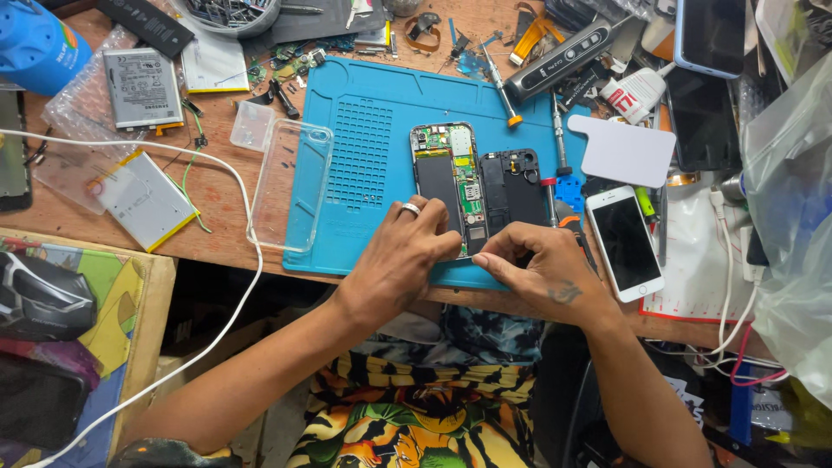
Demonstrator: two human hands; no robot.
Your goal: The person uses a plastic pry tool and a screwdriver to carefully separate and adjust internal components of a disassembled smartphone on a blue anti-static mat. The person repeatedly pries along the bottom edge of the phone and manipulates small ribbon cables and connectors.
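Observation:
An opened phone (451,182) with its circuit board and black battery exposed lies on a blue repair mat (364,147). My left hand (403,256), a ring on one finger, presses fingertips on the phone's lower left corner. My right hand (542,264) pinches at the phone's bottom edge, fingers curled; whether it holds a small tool is hidden. A black inner cover (511,186) lies just right of the phone, touching it.
A clear phone case (290,182) overlaps the mat's left edge. A white phone (626,243) lies to the right, a white plastic card (624,152) above it. Screwdrivers (501,87), batteries (143,87), a white cable (243,217) and plastic bags (789,217) crowd the bench.

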